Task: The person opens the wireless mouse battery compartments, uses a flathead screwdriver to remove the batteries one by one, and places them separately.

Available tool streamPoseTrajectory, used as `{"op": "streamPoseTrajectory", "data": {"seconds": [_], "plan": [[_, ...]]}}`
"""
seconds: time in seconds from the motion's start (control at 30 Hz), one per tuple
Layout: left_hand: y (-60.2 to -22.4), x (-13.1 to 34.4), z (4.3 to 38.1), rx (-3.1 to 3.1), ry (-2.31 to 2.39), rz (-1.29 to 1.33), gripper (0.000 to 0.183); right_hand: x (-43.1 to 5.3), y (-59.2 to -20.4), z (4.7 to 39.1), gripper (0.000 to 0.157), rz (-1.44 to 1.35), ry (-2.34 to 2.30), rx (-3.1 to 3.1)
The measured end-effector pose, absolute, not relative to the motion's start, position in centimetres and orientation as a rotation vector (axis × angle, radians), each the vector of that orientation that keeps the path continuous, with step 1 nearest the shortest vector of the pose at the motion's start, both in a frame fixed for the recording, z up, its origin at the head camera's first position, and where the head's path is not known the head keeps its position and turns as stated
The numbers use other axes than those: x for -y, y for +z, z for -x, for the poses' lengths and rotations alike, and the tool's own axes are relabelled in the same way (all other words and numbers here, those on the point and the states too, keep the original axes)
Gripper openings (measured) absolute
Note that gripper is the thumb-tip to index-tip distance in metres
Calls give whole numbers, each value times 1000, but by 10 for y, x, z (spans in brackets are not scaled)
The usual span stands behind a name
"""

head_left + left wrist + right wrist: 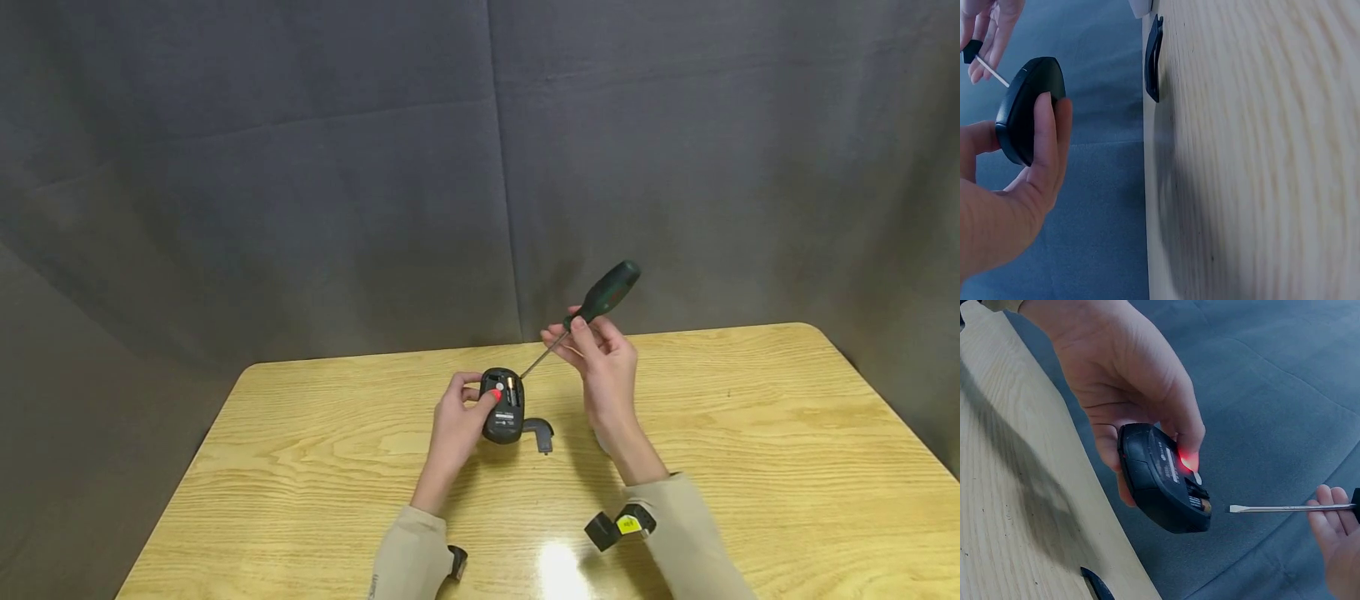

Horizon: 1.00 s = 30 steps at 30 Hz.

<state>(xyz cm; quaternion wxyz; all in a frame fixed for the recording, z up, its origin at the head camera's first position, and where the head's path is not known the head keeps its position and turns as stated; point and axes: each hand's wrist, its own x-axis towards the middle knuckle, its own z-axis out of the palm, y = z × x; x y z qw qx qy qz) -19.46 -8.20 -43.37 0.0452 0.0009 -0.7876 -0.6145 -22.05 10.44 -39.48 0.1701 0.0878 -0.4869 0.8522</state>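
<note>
Belly side up, a black computer mouse (504,423) is held above the table by my left hand (459,423), the thumb across its underside and the fingers behind. Red light glows at the thumb tip. The battery compartment is uncovered, and a battery (1205,505) shows inside it. My right hand (604,367) pinches a flat-blade screwdriver (611,290) near the lower end of its dark green handle. The screwdriver's bare blade (1260,509) points at the mouse's battery end, with a small gap between them in the right wrist view. A dark curved battery cover (540,430) lies on the table.
The wooden table (315,467) ends at a grey cloth backdrop (337,208). A pale object (1140,6) shows at the top of the left wrist view, mostly cut off; my right wrist largely hides it in the head view.
</note>
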Motion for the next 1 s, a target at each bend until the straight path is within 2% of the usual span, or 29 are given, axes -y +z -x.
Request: {"op": "streamPoseTrajectory", "data": {"seconds": [0.3,0.67,1.0], "plan": [[-433,76,193,2412,-1881,27,40,-100,-400,222,12,-343,2385,1404],[-434,77,194,2413,-1855,12,37,-99,-403,220,16,-573,2225,1616],[-435,75,194,2417,-1840,21,36,-102,-400,222,10,-332,2395,1495]]}}
